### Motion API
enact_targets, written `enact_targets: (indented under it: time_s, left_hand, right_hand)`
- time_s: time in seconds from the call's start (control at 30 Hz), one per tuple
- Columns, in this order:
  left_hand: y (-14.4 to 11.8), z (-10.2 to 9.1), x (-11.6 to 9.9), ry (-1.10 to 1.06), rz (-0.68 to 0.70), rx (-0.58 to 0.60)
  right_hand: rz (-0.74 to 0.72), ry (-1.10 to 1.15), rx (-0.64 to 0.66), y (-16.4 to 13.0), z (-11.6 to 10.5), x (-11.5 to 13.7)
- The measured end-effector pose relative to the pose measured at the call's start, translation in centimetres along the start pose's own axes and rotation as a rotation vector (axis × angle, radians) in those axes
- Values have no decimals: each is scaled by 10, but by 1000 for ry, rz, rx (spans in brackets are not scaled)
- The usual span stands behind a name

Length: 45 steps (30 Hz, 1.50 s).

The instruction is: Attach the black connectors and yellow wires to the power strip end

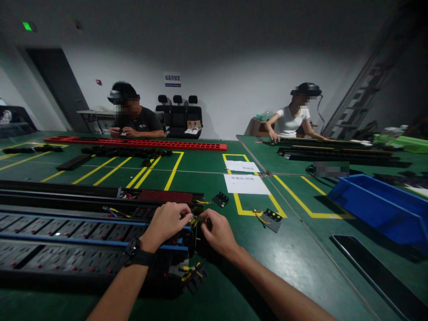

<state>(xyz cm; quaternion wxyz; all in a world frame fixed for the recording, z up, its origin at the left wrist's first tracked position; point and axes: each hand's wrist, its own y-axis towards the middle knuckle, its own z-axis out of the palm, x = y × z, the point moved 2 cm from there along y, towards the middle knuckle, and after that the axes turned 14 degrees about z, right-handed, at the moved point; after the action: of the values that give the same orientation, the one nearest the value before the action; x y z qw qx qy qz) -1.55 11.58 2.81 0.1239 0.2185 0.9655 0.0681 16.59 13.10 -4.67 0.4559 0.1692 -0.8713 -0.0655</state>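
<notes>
Several long black power strips (90, 256) with rows of sockets and blue edges lie side by side at my left. My left hand (170, 223), wearing a black watch on the wrist, leans over their right end, its thumb and forefinger pinched at a small yellow-green wire (194, 220). From the right, my right hand (218, 229) meets it with closed fingers at the same strip end; what sits in its fingertips is too small to make out. Nearer me, a black end piece (195, 278) hangs beside yellow-green wires at another strip's end.
Two black end plates (221, 199) (272, 220), one with yellow wires, lie beyond my hands near paper sheets (246, 184). At right are a blue bin (381, 209) and a dark phone-like slab (374, 276). Across the table, two people work near a red rail (133, 142) and black strips (334, 154).
</notes>
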Motion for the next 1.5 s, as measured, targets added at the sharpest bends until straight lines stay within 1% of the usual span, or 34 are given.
enact_targets:
  time_s: [0.2,0.4,0.77,0.97,1.13,1.23,1.33,1.4,1.5]
  left_hand:
    - [1,4,0,17,62,-11]
    - [1,5,0,-7,60,-14]
    - [0,4,1,-48,83,-32]
    - [0,7,1,-17,94,-32]
    - [0,8,-3,-61,145,-15]
    - [-1,8,-5,-135,129,-10]
    - [-1,8,-5,-162,81,-18]
    - [-1,8,-5,-122,69,-13]
    - [0,10,-6,-64,103,-10]
  right_hand:
    - [-16,-11,12,-1,-2,3]
    - [0,-11,-13,0,-2,0]
    - [-72,67,18,1,-3,0]
    - [1,134,9,2,-3,1]
    - [-27,153,47,2,-4,5]
    - [-36,170,42,1,-5,6]
    - [-56,170,72,0,-4,8]
    - [-55,177,54,-1,-3,8]
    - [33,247,-52,2,-3,2]
